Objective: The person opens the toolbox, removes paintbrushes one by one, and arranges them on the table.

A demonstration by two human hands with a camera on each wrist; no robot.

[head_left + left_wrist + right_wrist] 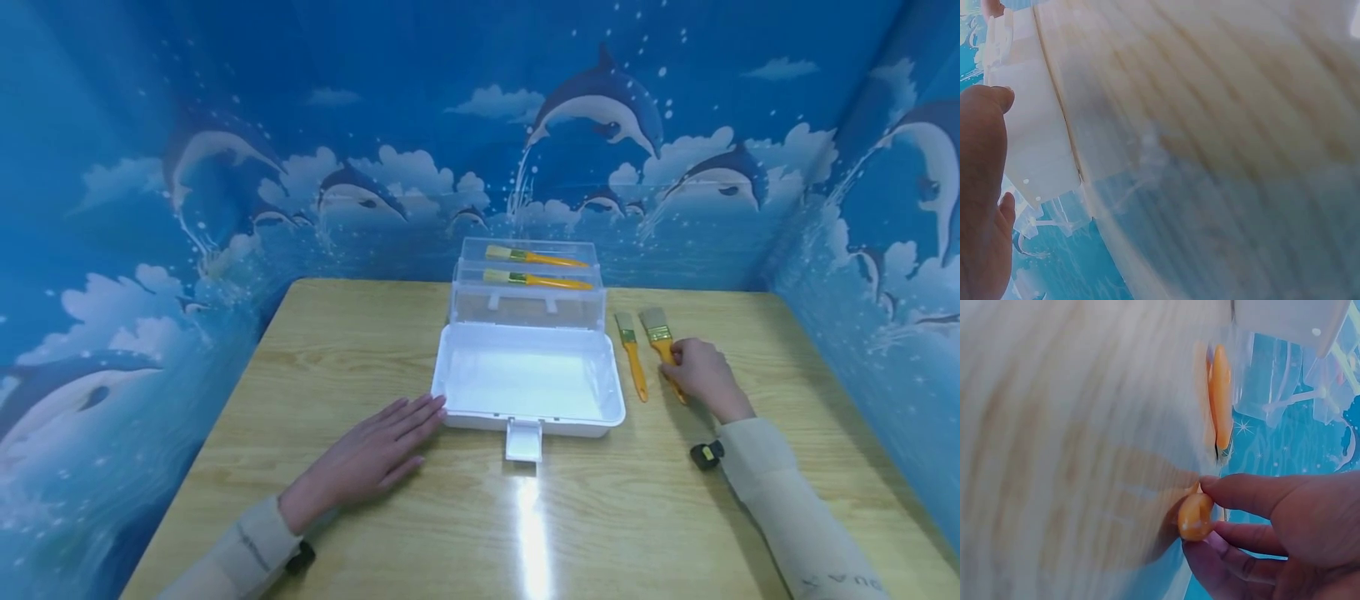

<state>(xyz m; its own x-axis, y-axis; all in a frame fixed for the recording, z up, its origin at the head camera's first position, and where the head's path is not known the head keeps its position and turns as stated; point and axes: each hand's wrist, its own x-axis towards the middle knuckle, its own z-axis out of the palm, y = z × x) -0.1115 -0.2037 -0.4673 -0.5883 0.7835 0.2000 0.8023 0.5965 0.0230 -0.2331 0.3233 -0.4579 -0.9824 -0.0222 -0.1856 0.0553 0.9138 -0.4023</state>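
My right hand [703, 375] pinches the orange handle of a wide paintbrush [658, 325] that lies on the table right of the box, bristles pointing away. In the right wrist view, thumb and fingers close around the handle's rounded end [1195, 517]. Just left of it lies a narrower paintbrush [632, 358]. A white plastic toolbox [525, 375] stands with its lid raised, its main compartment bare. Two more paintbrushes, one upper [536, 257] and one lower [537, 279], rest in the clear raised trays. My left hand [378, 446] is flat, fingers straight, fingertips at the box's front left corner.
The wooden table [337, 333] is backed and flanked by a blue dolphin-print curtain [420, 100]. The box's white latch flap [523, 442] hangs out at its front. Behind the base stand the clear trays [528, 310]. A bright light reflection crosses the table's front.
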